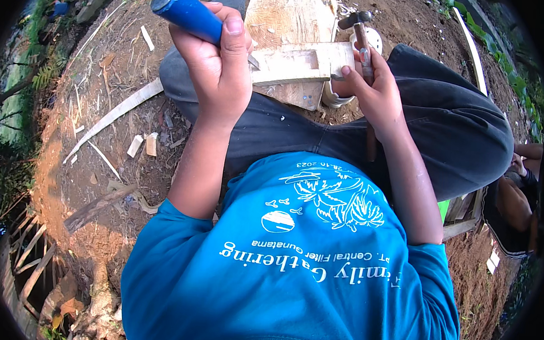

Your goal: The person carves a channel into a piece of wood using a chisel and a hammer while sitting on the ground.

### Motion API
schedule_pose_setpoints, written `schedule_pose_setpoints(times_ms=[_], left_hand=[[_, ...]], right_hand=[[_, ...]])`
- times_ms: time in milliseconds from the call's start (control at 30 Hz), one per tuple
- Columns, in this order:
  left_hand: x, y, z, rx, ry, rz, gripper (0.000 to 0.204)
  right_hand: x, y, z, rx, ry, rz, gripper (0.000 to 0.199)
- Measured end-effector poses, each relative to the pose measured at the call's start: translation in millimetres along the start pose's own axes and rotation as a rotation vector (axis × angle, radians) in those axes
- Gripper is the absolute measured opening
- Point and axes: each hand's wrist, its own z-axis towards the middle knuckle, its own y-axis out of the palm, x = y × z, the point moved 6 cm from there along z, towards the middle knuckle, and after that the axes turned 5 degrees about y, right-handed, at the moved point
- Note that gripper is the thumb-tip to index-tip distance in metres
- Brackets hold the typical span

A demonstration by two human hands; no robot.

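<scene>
My left hand [219, 62] is closed round the thick blue handle of a chisel [188, 13]. Only a short bit of its metal blade shows below my fingers, close to the left end of a pale piece of wood [287, 63]. That wood has a rectangular recess cut into it and lies across a wider board [286, 14] between my legs. In my right hand [378, 89] is a hammer [366, 42], its dark head up and its wooden handle passing down through my grip. My right thumb and fingers are by the right end of the wood; whether they press on it I cannot tell.
Wood chips [143, 145] and a long curved strip [118, 112] lie on the bare soil to the left. A rough piece of wood [98, 209] is nearer to me. Another person [515, 195] sits at the right edge. A pale shoe [370, 38] shows behind the hammer.
</scene>
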Motion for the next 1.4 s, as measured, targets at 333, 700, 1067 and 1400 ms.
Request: schedule_pose_setpoints(times_ms=[333, 700, 1067, 1400], left_hand=[[-11, 12, 4, -0.17, 0.024, 0.001, 0.031], [-64, -25, -15, 0.45, -0.417, -0.946, 0.011], [-11, -36, -4, 0.112, -0.15, -0.351, 0.02], [-6, -6, 0, -0.106, -0.086, -0.084, 0.023]], right_hand=[[11, -4, 5, 0.018, -0.039, -0.09, 0.051], [3, -2, 1, 0.0, -0.021, -0.103, 0.05], [0, 0, -1, 0.007, -0.031, -0.075, 0.045], [9, -2, 3, 0.014, -0.063, -0.062, 0.049]])
